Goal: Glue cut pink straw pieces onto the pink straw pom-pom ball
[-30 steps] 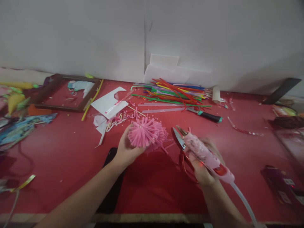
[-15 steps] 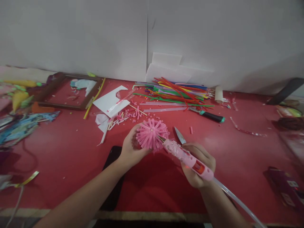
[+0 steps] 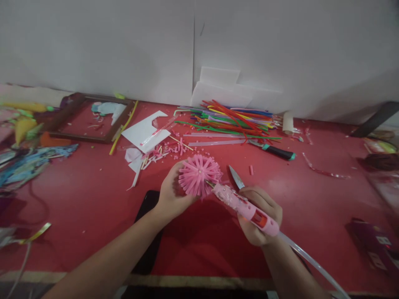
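My left hand (image 3: pixel 172 192) is closed around a round pink flower (image 3: pixel 199 174) made of many short, radiating strips, held above the red table. A pink hot glue gun (image 3: pixel 245 207) lies in my right hand (image 3: pixel 263 203), fingers wrapped round it. Its metal nozzle points left and touches or nearly touches the flower's right side, just off its centre. From the gun's back end trails a long translucent glue stick (image 3: pixel 307 255). A pointed metal blade (image 3: pixel 236 177) juts out past my right fingers; its other end is hidden, and I cannot tell whether it is held.
Colourful pipe cleaners (image 3: pixel 230 120) lie heaped at the back, beside a black-and-teal cutter (image 3: pixel 277 152). Pink scraps and sticks surround cut white card (image 3: pixel 143 131). A brown frame (image 3: pixel 107 135) stands left. Under my left forearm lies a dark phone-like slab (image 3: pixel 148 245).
Both hands keep nearly the same pose. The glue gun and its nozzle have shifted only slightly against the flower.
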`<state>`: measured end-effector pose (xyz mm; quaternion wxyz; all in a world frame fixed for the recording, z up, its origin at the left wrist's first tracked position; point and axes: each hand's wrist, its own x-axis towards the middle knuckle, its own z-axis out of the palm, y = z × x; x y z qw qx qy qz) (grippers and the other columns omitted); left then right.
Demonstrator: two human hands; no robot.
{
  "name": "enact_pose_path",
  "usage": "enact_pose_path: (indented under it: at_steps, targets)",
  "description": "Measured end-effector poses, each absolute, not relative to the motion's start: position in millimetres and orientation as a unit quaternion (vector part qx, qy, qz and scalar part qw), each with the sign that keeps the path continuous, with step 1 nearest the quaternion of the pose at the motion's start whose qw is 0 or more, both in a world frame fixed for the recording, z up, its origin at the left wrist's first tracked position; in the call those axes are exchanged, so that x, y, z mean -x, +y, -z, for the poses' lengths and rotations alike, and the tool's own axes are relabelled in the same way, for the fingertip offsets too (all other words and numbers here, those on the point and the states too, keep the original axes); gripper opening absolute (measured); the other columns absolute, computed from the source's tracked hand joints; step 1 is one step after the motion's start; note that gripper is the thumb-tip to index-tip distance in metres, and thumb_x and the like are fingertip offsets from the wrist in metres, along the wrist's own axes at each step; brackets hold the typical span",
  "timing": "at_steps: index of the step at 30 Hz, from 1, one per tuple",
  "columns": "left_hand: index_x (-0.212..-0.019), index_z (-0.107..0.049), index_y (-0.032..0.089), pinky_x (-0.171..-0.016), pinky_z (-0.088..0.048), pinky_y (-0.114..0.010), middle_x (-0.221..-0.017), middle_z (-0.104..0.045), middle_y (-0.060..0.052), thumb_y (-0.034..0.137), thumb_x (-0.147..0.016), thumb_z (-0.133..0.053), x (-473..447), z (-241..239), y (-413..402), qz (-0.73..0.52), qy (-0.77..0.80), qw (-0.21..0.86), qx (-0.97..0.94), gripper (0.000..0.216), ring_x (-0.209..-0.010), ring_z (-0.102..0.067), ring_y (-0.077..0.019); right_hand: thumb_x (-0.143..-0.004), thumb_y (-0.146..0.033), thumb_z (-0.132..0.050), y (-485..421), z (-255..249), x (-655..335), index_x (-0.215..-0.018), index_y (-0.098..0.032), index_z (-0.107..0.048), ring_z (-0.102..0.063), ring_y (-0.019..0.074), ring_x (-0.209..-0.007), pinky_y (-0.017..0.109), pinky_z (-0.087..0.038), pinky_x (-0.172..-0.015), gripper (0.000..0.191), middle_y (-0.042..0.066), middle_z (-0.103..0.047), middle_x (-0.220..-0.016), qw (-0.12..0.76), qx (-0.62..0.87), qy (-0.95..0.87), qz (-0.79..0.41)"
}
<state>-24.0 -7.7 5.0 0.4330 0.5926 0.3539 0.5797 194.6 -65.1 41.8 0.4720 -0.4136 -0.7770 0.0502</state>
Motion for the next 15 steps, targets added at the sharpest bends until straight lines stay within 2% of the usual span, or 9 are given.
enact_pose_path:
  at_steps: [9, 15]
  targets:
    - [-0.117, -0.061, 0.019, -0.085, -0.06, -0.033, -0.109, -0.071, -0.009, 0.023, -0.062, -0.085, 23.5, -7.2, -7.0, -0.591, 0.36, 0.422, -0.586, 0.06, -0.096, -0.071, -0.023, -0.076, -0.011, -0.049, -64.8, -40.5, -196.0, -0.085, -0.021, -0.053, -0.057, 0.0176, -0.067, 0.031, -0.051, -0.057, 0.014, 0.002, -0.056, -0.071, 0.464, 0.414, -0.782, -0.037]
    - [-0.12, -0.06, 0.02, -0.092, -0.058, -0.034, -0.115, -0.069, -0.008, 0.012, -0.06, -0.082, 25.0, -5.0, -8.4, -0.583, 0.383, 0.403, -0.592, 0.065, -0.104, -0.07, -0.0232, -0.076, -0.012, -0.048, -64.5, -43.5, -195.4, -0.081, -0.022, -0.053, -0.057, 0.0181, -0.064, 0.03, -0.049, -0.055, 0.012, 0.002, -0.055, -0.069, 0.462, 0.415, -0.783, -0.036]
